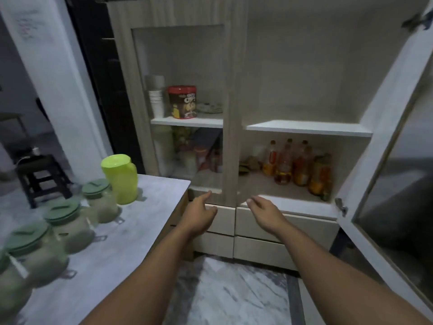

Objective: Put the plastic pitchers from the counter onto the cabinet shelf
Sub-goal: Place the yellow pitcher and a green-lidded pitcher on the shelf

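Several plastic pitchers stand on the grey counter [150, 207] at the left: a lime-green pitcher [120, 178] at the far end and a row of clear pitchers with dark green lids [100, 198] [68, 221] [32, 252] running toward me. The cabinet stands ahead with its right door [386, 160] swung open. Its upper right shelf [307, 129] is bare. My left hand [199, 214] and my right hand [264, 212] reach forward at the cabinet's lower edge, fingers relaxed, holding nothing. Both hands are apart from the pitchers.
The lower right shelf holds several oil and sauce bottles [297, 165]. Behind the closed left glass door sit a red cereal tin [182, 102], stacked cups [155, 99] and jars below. Drawers [281, 226] lie under the shelves. A dark stool [39, 177] stands at far left.
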